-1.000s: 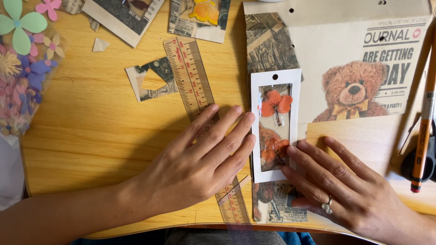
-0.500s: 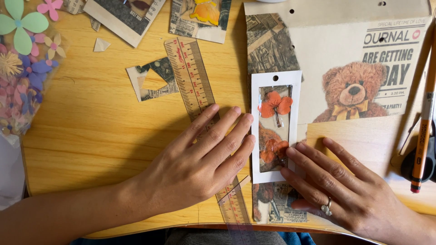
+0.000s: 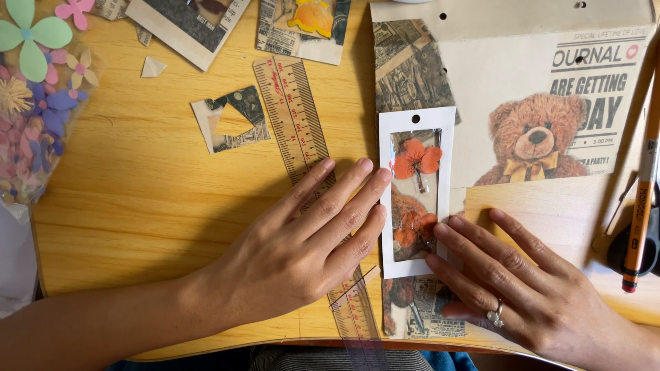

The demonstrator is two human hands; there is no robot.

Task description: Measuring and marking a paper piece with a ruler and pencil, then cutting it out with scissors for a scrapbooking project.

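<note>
A white framed bookmark (image 3: 417, 120) with two pressed orange flowers (image 3: 415, 159) under a clear window lies upright on a strip of newsprint-patterned paper (image 3: 409, 69). My left hand (image 3: 309, 237) rests flat on the wooden desk, covering part of a clear ruler (image 3: 292, 117), fingertips touching the bookmark's left edge. My right hand (image 3: 515, 282), with a ring, lies flat at the bookmark's lower right corner, fingertips on its edge. Neither hand grips anything.
A kraft page with a teddy bear picture (image 3: 533, 141) lies right of the bookmark. An orange pencil (image 3: 643, 185) and black scissors (image 3: 646, 244) sit at the right edge. Paper flowers (image 3: 38, 89) fill a bag at left. Cut paper scraps (image 3: 230, 120) lie near the top.
Both hands have stayed almost still on the bookmark's edges; the left fingers shifted very slightly.
</note>
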